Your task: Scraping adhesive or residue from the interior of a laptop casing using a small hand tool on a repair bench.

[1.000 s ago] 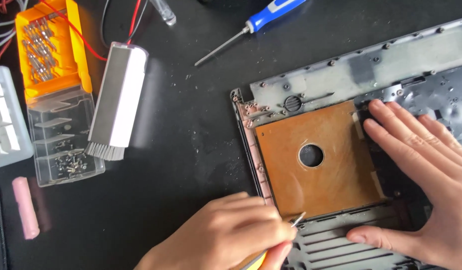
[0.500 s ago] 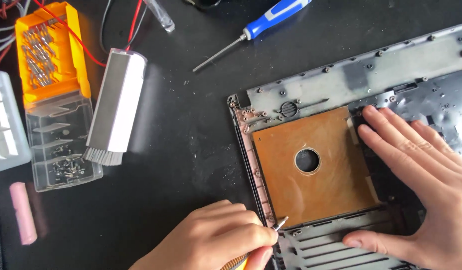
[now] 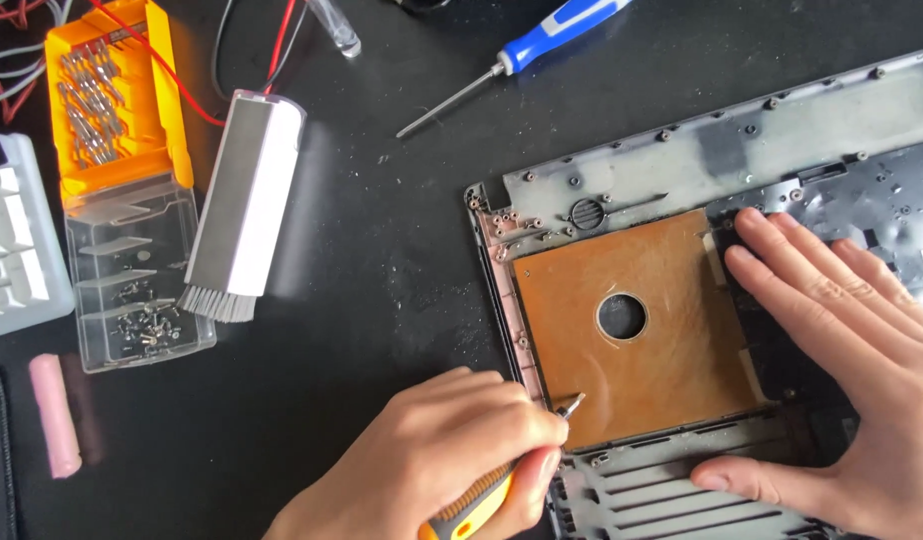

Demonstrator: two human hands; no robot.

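Observation:
My left hand (image 3: 432, 450) grips a screwdriver with an orange and black handle (image 3: 472, 512). Its tip (image 3: 572, 405) touches the lower left corner of a copper-brown plate (image 3: 672, 385) with a round hole (image 3: 622, 316). The plate sits in a grey laptop chassis (image 3: 782, 120) lying open side up. My right hand (image 3: 852, 330) lies flat on the chassis just right of the plate, fingers spread, with the thumb on the slotted grille (image 3: 662, 490) below it.
A blue-handled screwdriver (image 3: 552, 35) lies above the chassis. To the left lie a white brush (image 3: 244, 205), an orange bit case (image 3: 112, 100), a clear tray of small screws (image 3: 142, 300), a white keyed pad (image 3: 12, 240) and a pink bar (image 3: 55, 415). Red wires (image 3: 162, 65) cross the mat.
The view has drifted slightly. Both hands keep their places on the chassis, and the screwdriver tip stays at the plate's lower left corner.

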